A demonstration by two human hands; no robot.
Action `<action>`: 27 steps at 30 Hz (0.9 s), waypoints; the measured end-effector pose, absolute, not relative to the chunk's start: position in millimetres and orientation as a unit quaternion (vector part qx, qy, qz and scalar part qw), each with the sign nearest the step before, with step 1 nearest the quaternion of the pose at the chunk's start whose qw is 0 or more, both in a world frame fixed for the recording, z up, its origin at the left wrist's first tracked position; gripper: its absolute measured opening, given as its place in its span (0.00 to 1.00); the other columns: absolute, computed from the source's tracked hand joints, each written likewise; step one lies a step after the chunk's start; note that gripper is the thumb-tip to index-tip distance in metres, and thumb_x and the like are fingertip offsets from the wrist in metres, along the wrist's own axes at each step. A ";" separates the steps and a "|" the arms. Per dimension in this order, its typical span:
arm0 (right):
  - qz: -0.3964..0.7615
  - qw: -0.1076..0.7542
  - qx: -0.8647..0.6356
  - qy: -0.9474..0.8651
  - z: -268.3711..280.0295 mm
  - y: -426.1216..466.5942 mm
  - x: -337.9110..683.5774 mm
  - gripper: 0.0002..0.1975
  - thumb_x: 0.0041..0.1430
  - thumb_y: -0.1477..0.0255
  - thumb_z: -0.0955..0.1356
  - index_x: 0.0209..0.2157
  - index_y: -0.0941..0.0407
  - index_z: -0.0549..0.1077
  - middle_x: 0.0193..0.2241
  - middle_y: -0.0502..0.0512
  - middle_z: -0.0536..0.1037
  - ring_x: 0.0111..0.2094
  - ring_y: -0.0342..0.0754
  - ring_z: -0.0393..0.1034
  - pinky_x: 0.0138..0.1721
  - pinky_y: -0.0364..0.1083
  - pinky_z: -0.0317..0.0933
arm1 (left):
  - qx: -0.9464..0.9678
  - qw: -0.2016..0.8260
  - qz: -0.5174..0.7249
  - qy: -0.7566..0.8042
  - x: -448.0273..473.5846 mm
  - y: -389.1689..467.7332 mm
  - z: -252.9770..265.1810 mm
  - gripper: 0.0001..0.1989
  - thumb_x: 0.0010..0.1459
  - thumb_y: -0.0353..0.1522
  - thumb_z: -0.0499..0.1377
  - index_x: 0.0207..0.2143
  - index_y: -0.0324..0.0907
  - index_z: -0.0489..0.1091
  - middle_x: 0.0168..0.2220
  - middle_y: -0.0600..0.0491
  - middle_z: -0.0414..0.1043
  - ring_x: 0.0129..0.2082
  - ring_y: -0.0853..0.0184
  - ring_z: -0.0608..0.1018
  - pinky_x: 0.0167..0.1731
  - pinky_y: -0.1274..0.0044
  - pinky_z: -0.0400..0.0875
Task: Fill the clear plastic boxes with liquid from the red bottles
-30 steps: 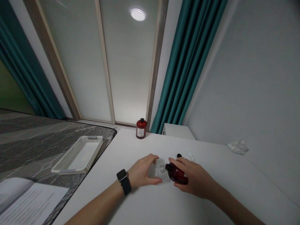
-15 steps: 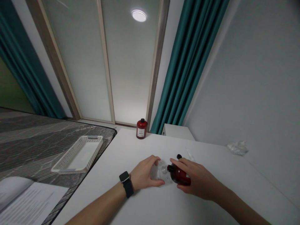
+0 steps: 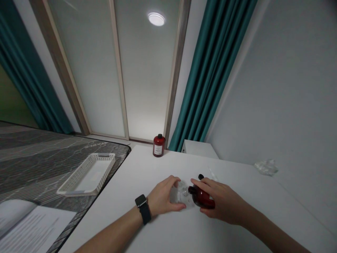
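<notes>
- Two bare hands are being used above the white tabletop (image 3: pixel 147 172): a clear container (image 3: pixel 182 195) is being clasped by the left hand (image 3: pixel 163 198), its grip curved around with thumb and fingers.
- Just to its right, a dark red bottle (image 3: pixel 201 199) is being held tilted by the right hand (image 3: pixel 222 201), its grip wrapped around the body; the black neck (image 3: pixel 192 190) is being aimed at the container.
- Whether neck and container are being touched together cannot be told; if the aim is being set slightly off, any contents could be spilled.
- If the bottle is being tipped too steeply, the container could be overfilled.
- If the container is being clasped too loosely, it could be toppled by a nudge from the neck.
- A small black piece (image 3: pixel 201 176) is being crowded by the right hand's fingers and could be knocked away.
</notes>
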State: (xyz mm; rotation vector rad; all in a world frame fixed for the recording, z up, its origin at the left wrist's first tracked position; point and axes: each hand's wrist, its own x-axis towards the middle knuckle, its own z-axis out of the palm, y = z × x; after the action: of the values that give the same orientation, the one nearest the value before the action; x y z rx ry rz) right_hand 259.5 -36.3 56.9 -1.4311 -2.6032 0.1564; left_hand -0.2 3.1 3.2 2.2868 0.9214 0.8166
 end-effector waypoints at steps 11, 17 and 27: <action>0.062 0.055 -0.491 -0.867 62.3 -36.3 256.7 0.42 0.48 0.71 0.73 0.65 0.45 0.59 0.53 0.60 0.74 0.47 0.60 0.75 0.47 0.58 0.70 | 0.844 0.275 0.311 0.339 1.0 4.6 -2.7 0.35 0.44 0.35 0.73 0.52 0.42 0.61 0.45 0.49 0.71 0.43 0.57 0.76 0.44 0.67 0.71; 0.085 0.036 -0.497 -0.863 67.9 -35.2 254.1 0.41 0.48 0.71 0.72 0.65 0.48 0.60 0.54 0.61 0.73 0.49 0.60 0.73 0.50 0.59 0.67 | 0.842 0.277 0.315 0.339 2.0 4.4 -4.0 0.35 0.43 0.34 0.73 0.51 0.41 0.62 0.44 0.49 0.71 0.43 0.58 0.76 0.44 0.68 0.71; 0.091 0.019 -0.497 -0.863 73.2 -35.1 252.3 0.41 0.49 0.71 0.72 0.65 0.48 0.59 0.55 0.62 0.72 0.49 0.61 0.73 0.49 0.59 0.67 | 0.842 0.277 0.317 0.337 1.6 5.1 -4.1 0.35 0.43 0.35 0.72 0.52 0.41 0.61 0.45 0.49 0.71 0.43 0.57 0.76 0.44 0.68 0.71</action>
State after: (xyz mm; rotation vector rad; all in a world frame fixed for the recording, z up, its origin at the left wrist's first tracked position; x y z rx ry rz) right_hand 252.3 -35.1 73.2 -1.5438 -2.6773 0.2832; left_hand 1.6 5.1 -4.1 2.2619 0.9063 0.8510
